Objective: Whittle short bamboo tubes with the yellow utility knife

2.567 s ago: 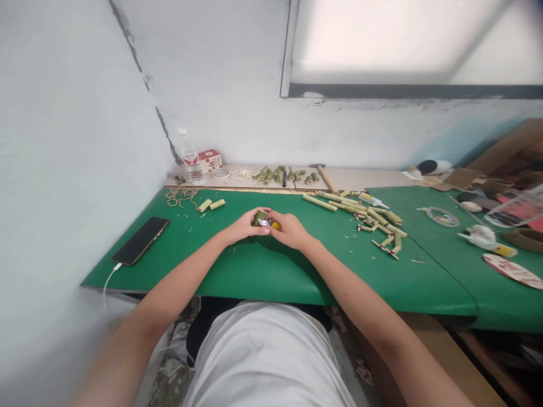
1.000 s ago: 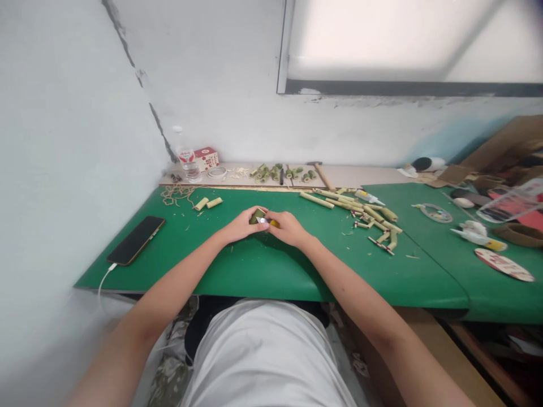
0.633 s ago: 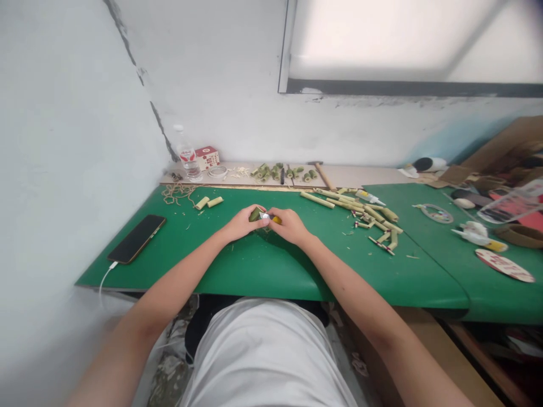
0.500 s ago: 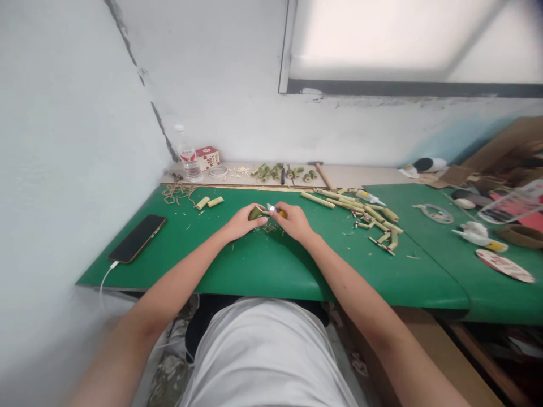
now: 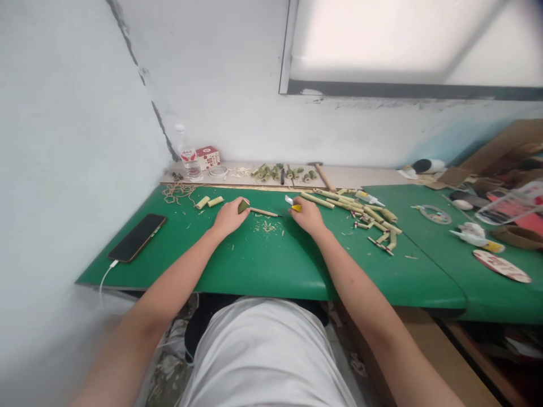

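Note:
My left hand (image 5: 229, 217) is closed around a short green bamboo piece (image 5: 243, 206), with one end showing past the fingers. A yellow-handled utility knife (image 5: 296, 207) is gripped in my right hand (image 5: 309, 217), its pale blade pointing up and to the left. Between the hands a slim pencil-like stick (image 5: 263, 212) with a dark tip lies on the green mat, its left end close to my left fingers. Fine bamboo shavings (image 5: 267, 226) are scattered just in front of it.
Bamboo lengths (image 5: 373, 212) are heaped right of my right hand. Two short bamboo tubes (image 5: 215, 201) and twine (image 5: 178, 193) lie at the back left, near a phone (image 5: 138, 237). A bottle (image 5: 190, 158), cut bamboo pieces (image 5: 275, 172) and a hammer (image 5: 325, 176) line the wall.
My hands have drawn apart, the left moving left with the bamboo piece and the right moving right with the knife. The pencil-like stick now shows between them.

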